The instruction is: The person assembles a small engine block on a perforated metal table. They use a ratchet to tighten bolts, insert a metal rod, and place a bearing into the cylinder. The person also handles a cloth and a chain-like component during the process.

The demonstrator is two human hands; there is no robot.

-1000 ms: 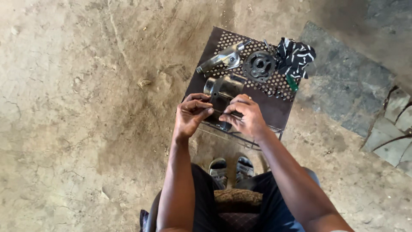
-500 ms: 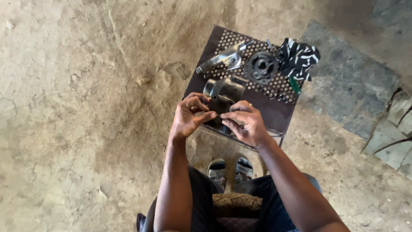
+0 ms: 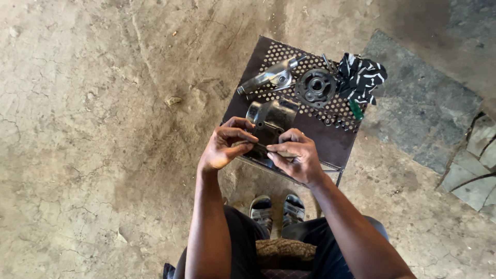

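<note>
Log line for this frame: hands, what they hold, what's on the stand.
left hand: pinching thin strip | right hand: pinching same strip | metal stand: dark housing, round hub, silver bracket, patterned cloth

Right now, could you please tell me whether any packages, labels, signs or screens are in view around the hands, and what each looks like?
None in view: no package, label, sign or screen shows.
Nearest to one: black cloth with white streaks, crumpled at the far right corner of the perforated metal table.
Hands: left hand and right hand hold a thin dark part before the dark metal housing.
</note>
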